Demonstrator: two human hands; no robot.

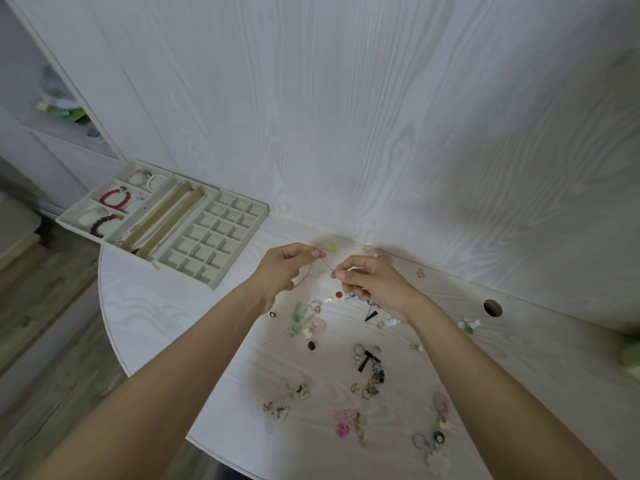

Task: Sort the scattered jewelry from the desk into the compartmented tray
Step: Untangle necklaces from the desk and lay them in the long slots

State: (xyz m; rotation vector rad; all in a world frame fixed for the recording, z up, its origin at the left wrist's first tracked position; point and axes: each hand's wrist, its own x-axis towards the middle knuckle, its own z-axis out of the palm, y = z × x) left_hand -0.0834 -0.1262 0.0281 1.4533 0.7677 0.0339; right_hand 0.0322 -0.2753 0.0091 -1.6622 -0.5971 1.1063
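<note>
Above the white desk (166, 306), my left hand (284, 268) and my right hand (374, 282) each pinch one end of a thin silver chain (325, 264) stretched between them. The beige compartmented tray (221, 275) lies at the desk's far left corner. Its left compartments hold a red bead bracelet (114, 198), a dark bead bracelet (102, 223) and a pearl one (154, 181); chains lie in the long middle slots, and the small square cells look bare. Several earrings and rings (367, 368) lie scattered on the desk below my hands.
A white wood-grain wall panel (346, 116) rises right behind the desk. A round cable hole (492, 308) is in the desk at the right. Shelves with blurred items (62, 105) stand at far left. Wooden floor (41, 323) lies beyond the desk's curved left edge.
</note>
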